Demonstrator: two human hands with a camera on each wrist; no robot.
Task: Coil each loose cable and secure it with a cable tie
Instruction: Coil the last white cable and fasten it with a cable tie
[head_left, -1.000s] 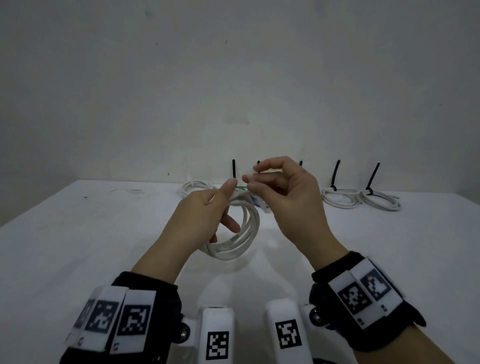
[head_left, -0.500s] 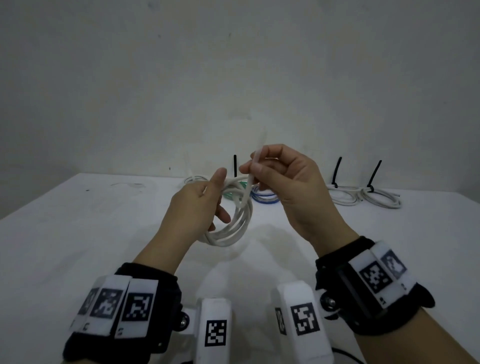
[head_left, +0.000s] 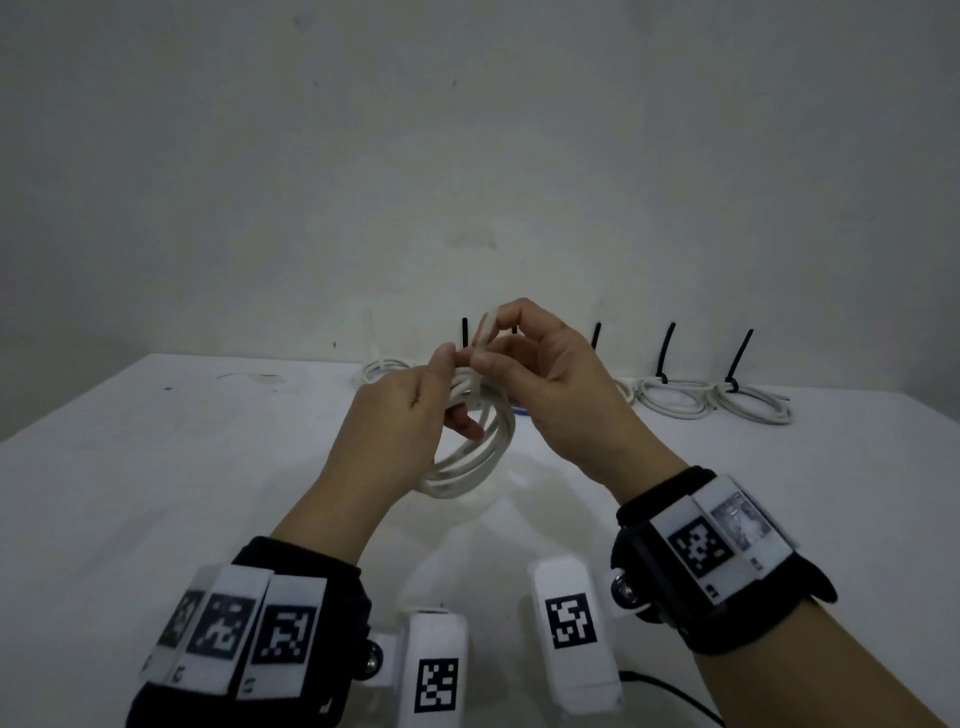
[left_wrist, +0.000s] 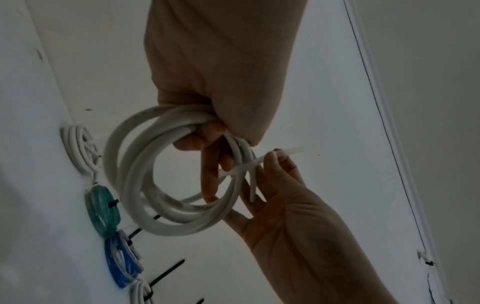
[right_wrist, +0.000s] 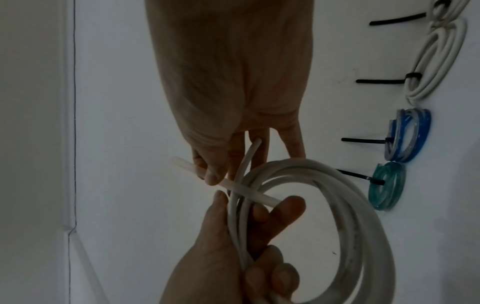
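White cable (head_left: 478, 447), coiled in several loops, held up off the table, hanging upright. Pale translucent cable tie (right_wrist: 244, 188) laid across the bunched strands near the top, not yet cinched.

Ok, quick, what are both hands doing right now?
Left hand: closed, gripping the coiled white round cable at its top.
Right hand: closed, pinching the translucent white plastic cable tie that crosses the coil.
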